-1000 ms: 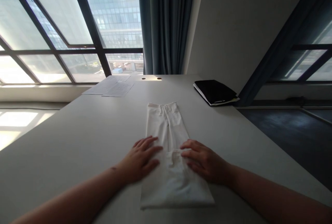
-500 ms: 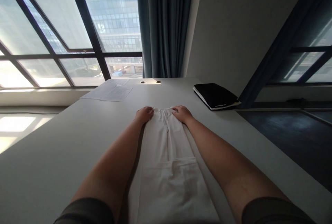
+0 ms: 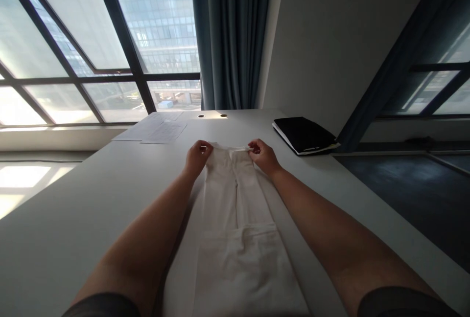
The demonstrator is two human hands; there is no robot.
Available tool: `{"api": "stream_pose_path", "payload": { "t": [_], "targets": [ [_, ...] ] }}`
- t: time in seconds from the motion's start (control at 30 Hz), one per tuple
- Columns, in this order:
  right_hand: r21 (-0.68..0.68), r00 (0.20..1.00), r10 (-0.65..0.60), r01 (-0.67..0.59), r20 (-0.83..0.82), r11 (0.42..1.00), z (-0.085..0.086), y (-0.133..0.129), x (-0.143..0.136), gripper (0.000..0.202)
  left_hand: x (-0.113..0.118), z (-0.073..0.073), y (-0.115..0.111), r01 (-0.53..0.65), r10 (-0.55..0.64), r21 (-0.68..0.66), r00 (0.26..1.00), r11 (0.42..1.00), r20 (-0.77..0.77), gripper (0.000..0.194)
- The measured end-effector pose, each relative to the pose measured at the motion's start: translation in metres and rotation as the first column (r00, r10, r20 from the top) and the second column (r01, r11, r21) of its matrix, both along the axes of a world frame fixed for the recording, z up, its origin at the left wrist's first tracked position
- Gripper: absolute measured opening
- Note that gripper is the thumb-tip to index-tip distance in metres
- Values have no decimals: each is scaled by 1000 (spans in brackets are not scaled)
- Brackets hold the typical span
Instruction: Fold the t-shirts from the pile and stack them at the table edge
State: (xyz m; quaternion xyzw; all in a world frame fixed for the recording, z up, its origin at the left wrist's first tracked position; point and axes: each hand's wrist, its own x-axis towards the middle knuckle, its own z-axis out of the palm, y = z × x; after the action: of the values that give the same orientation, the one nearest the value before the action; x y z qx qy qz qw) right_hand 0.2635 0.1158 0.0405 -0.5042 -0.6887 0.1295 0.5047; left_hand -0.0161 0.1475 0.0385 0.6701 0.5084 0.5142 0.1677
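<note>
A pair of white trousers [image 3: 253, 263], as far as the folds let me tell, lies lengthwise on the white table [image 3: 110, 199]. Its far end forms a narrow edge, and a seam or gap runs down the middle. A horizontal fabric edge crosses the nearer part. My left hand [image 3: 197, 156] pinches the far left corner, thumb and fingers closed on the cloth. At the far right corner, my right hand [image 3: 265, 154] has the same edge between thumb and fingers. The cloth is stretched between both hands, its far edge seeming slightly raised.
Printed sheets [image 3: 163, 132] lie at the table's far left. A black folder [image 3: 304, 135] with papers inside rests near the right edge. Two round holes pierce the far end of the tabletop. Behind are a blue curtain [image 3: 231, 38], a wall and large windows [image 3: 165, 28].
Both hands have moved outward and slightly up, from resting on the gathered far end to pinching its corners. That edge is now spread wider and flatter.
</note>
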Motion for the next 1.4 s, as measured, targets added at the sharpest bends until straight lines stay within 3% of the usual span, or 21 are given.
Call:
{"api": "stream_pose_path", "payload": {
  "t": [0.13,0.23,0.33,0.4,0.43,0.53,0.6,0.67,0.77,0.93,1.03,1.17,1.27,1.33,1.4],
  "targets": [
    [39,992,113,-115,55,993,15,-48,7,28,-11,10,-46,184,-190,78,979,980,76,37],
    [43,961,194,-206,196,978,16,-95,19,30,-30,11,-91,396,-389,31,911,918,-138,46],
    [-68,856,364,-365,367,928,9,-134,32,34,-50,11,-128,576,-613,-221,687,787,-391,31],
    [-173,778,471,-441,415,881,5,-147,38,31,-57,11,-142,610,-689,-330,579,721,-436,24],
    [-198,766,488,-447,418,872,5,-151,39,28,-59,12,-146,605,-688,-335,576,722,-442,21],
    [-172,789,454,-421,413,890,6,-150,40,25,-54,14,-151,517,-550,-214,683,829,-481,20],
    [-190,760,474,-438,444,879,8,-147,39,27,-46,13,-153,477,-467,-137,694,868,-547,20],
    [-240,715,506,-448,483,861,7,-145,37,25,-39,10,-155,492,-463,-143,625,859,-628,22],
    [-227,710,469,-414,525,881,3,-146,32,20,-31,4,-157,508,-492,-205,533,837,-689,18],
    [-105,763,383,-389,521,915,8,-149,26,21,-33,9,-156,499,-483,-185,574,847,-662,22],
    [-151,720,434,-425,542,893,15,-153,25,20,-39,19,-157,566,-574,-229,564,792,-594,21],
    [-318,606,578,-488,547,813,22,-158,26,17,-43,29,-158,658,-717,-351,435,666,-546,17],
    [-397,563,644,-508,519,764,29,-159,28,13,-41,35,-160,676,-742,-385,371,628,-559,16],
    [-400,551,649,-513,526,759,32,-157,28,12,-37,36,-162,653,-685,-323,425,685,-592,22],
    [-306,609,572,-490,550,816,31,-153,25,20,-28,33,-164,577,-559,-205,543,791,-627,30]
  ]
}}
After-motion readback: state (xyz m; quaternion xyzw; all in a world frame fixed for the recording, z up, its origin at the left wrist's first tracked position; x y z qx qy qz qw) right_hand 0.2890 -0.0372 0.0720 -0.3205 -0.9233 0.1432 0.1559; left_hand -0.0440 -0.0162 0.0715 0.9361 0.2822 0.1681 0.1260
